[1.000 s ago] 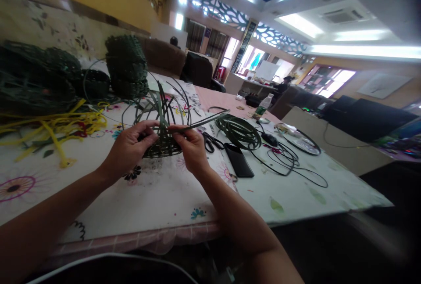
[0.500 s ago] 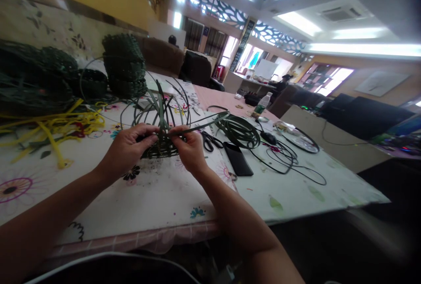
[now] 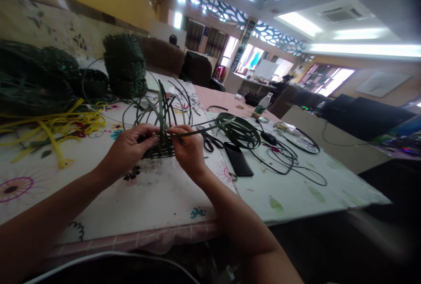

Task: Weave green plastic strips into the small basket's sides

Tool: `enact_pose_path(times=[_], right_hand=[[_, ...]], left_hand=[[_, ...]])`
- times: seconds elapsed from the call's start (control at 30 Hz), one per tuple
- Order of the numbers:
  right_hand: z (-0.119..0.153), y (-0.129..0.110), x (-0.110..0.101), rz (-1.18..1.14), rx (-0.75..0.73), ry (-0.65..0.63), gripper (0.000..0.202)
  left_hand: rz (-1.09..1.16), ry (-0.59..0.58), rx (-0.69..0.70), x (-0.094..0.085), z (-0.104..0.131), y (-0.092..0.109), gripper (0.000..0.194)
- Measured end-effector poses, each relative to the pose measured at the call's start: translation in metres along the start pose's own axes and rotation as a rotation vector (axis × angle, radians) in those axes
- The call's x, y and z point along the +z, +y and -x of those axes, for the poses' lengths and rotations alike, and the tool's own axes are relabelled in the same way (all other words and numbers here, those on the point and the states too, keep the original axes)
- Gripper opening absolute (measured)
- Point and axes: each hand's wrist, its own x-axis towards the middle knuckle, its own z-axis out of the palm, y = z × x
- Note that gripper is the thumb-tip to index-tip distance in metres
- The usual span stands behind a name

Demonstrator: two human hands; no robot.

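A partly woven dark green basket (image 3: pixel 161 150) rests on the flowered tablecloth, its long loose strips (image 3: pixel 160 104) standing up and fanning out. My left hand (image 3: pixel 136 143) is closed on the basket's left side, thumb and fingers pinching the rim by the upright strips. On the right side, my right hand (image 3: pixel 189 148) pinches a flat green weaving strip (image 3: pixel 207 127) against the rim. That strip runs out to the right over the hand, toward a coil of green strip (image 3: pixel 238 130). The fingertips of both hands nearly meet, partly hiding the weave.
Black scissors (image 3: pixel 212 142) and a phone (image 3: pixel 238 159) lie right of the basket. Beyond are a mouse (image 3: pixel 269 138), looped cable and a bottle (image 3: pixel 263 105). Yellow strips (image 3: pixel 55 130) lie at left, before stacked green baskets (image 3: pixel 125 66). A person's head (image 3: pixel 173 39) shows far back.
My right hand has turned slightly and shifted a little at the rim, and the strip it pinches now extends across the back of its fingers. My left hand stays almost still.
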Motion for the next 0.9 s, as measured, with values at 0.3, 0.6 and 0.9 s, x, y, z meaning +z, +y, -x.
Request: enact_pose_path(times=[0.3, 0.6, 0.9], right_hand=[[0.0034, -0.0076, -0.0017, 0.150, 0.004, -0.043, 0.025], [0.0055, -0.0035, 0.0033, 0.166, 0.015, 0.032, 0.016], [0.0059, 0.0011, 0.0079, 0.231, 0.006, 0.028, 0.020]], left_hand=[[0.019, 0.003, 0.011, 0.0013, -0.0008, -0.0021, 0.027], [0.017, -0.013, 0.057, 0.0046, 0.0015, 0.0002, 0.020], [0.029, -0.049, 0.060, 0.0040, 0.0015, 0.0019, 0.020]])
